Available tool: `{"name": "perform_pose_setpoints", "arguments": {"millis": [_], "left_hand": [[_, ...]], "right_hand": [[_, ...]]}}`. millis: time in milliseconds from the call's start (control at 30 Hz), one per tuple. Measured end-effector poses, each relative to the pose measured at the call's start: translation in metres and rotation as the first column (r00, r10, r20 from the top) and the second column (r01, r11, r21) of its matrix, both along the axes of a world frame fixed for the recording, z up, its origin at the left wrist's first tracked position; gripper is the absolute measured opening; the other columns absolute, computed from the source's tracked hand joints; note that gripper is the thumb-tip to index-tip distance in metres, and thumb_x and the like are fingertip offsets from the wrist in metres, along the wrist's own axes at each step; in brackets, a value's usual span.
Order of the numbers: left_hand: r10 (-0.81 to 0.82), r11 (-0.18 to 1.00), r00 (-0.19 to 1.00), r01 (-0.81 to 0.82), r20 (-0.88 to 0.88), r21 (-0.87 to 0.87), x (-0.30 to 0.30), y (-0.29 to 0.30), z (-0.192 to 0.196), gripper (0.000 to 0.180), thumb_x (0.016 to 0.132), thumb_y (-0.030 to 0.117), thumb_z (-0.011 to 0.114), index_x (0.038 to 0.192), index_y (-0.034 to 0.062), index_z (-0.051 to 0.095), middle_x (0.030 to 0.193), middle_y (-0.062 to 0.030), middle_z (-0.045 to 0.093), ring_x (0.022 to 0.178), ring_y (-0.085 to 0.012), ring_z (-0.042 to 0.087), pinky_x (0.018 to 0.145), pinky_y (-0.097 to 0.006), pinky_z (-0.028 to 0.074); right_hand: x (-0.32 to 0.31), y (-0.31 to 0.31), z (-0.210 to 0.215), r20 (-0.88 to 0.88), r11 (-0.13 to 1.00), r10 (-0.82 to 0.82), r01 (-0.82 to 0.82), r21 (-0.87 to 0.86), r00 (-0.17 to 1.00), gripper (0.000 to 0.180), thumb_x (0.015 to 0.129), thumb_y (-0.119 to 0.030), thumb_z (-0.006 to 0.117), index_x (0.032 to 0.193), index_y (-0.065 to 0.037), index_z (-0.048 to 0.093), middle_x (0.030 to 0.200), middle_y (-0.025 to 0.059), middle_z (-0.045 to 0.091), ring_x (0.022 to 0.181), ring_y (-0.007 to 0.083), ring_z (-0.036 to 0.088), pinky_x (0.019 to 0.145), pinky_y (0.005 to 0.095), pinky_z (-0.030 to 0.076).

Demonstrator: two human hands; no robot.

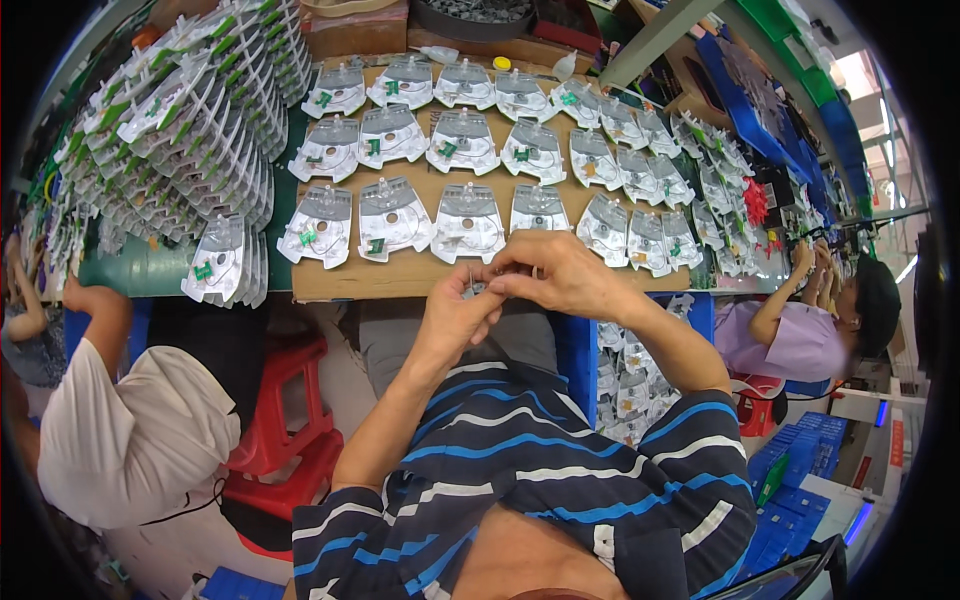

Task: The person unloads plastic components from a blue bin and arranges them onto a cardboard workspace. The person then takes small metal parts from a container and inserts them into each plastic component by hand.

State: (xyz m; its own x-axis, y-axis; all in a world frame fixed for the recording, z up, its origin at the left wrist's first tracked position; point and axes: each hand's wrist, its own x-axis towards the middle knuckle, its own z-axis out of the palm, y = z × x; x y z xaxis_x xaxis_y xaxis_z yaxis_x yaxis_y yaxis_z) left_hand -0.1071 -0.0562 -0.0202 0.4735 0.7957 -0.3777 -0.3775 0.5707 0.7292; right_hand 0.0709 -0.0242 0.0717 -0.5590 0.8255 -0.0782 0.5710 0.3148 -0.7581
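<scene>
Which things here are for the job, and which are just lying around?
Probably for the job:
- small piece at the fingertips of the left hand and right hand, too small to name
- grey-white plastic parts in rows
- green pieces on some parts
- cardboard underneath

Probably just around:
- yellow cap
- red stool
- blue trays, lower right

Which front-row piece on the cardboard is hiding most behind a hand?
The fourth white piece from the left: the right hand covers its lower part; the others are less covered.

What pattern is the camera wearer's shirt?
Dark shirt, blue and white stripes, best in the head view.
</scene>
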Motion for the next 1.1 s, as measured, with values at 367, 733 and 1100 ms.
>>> {"name": "perform_pose_setpoints", "arguments": {"millis": [367,733,1100], "left_hand": [[-0.031,0.995,0.996,0.039,0.081,-0.092,-0.009,0.005,-0.017,0.024,0.096,0.013,0.054,0.114,-0.0022,0.05,0.092,-0.0084,0.059,0.058,-0.0075,0.05,0.042,-0.019,0.036],[-0.132,0.99,0.991,0.132,0.004,-0.059,-0.008,0.019,-0.02,0.021,0.099,0.017,0.052,0.114,0.0027,0.052,0.093,-0.0081,0.064,0.057,-0.005,0.049,0.04,-0.019,0.033],[-0.169,0.986,0.985,0.169,0.015,0.0,-0.008,0.017,-0.019,0.026,0.097,0.016,0.054,0.12,0.0036,0.052,0.097,-0.006,0.064,0.058,-0.0038,0.044,0.043,-0.017,0.031]], "right_hand": [[-0.007,0.036,-0.035,0.053,0.919,-0.217,0.186,0.348,0.975,0.012,0.087,-0.013,0.066,0.092,-0.002,0.068,0.085,0.0152,0.068,0.075,0.0354,0.066,0.064,0.0411,0.052],[-0.023,0.042,-0.052,0.236,0.928,-0.144,0.048,0.37,0.961,0.009,0.086,-0.01,0.067,0.091,-0.002,0.067,0.086,0.0128,0.068,0.073,0.033,0.066,0.062,0.0397,0.052],[-0.016,0.048,-0.051,0.25,0.961,-0.131,0.061,0.27,0.959,0.017,0.086,-0.017,0.069,0.095,-0.002,0.069,0.087,0.0137,0.068,0.071,0.0314,0.065,0.063,0.0389,0.05]]}}
